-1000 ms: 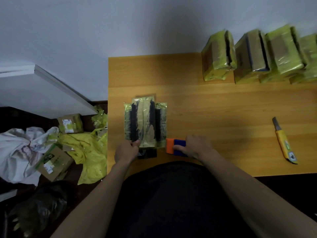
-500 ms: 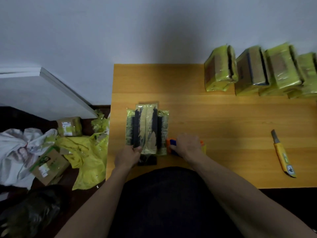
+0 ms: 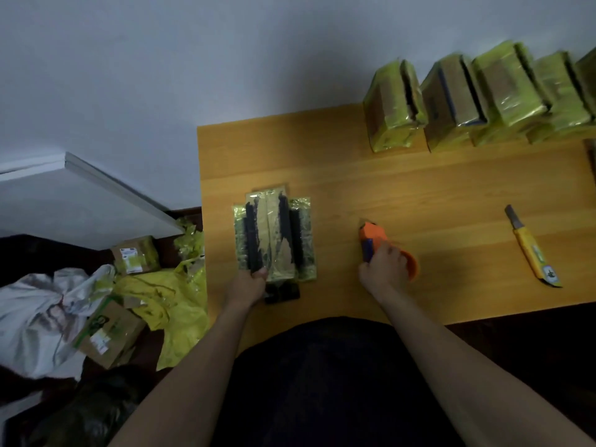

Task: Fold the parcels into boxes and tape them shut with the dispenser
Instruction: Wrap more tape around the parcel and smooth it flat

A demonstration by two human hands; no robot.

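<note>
Wooden table: left hand pinches flat parcel; right hand grips tape dispenser.

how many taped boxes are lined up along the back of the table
5 show: one, second, third, fourth, fifth cut by the right edge. More may lie beyond.

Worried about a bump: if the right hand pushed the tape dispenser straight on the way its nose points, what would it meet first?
The right hand grips the tape dispenser, nose aimed away and slightly left. Ahead lies only bare wooden table up to its far edge. The flattened parcel is off to the left, probably clear; depth is hard to judge.
</note>
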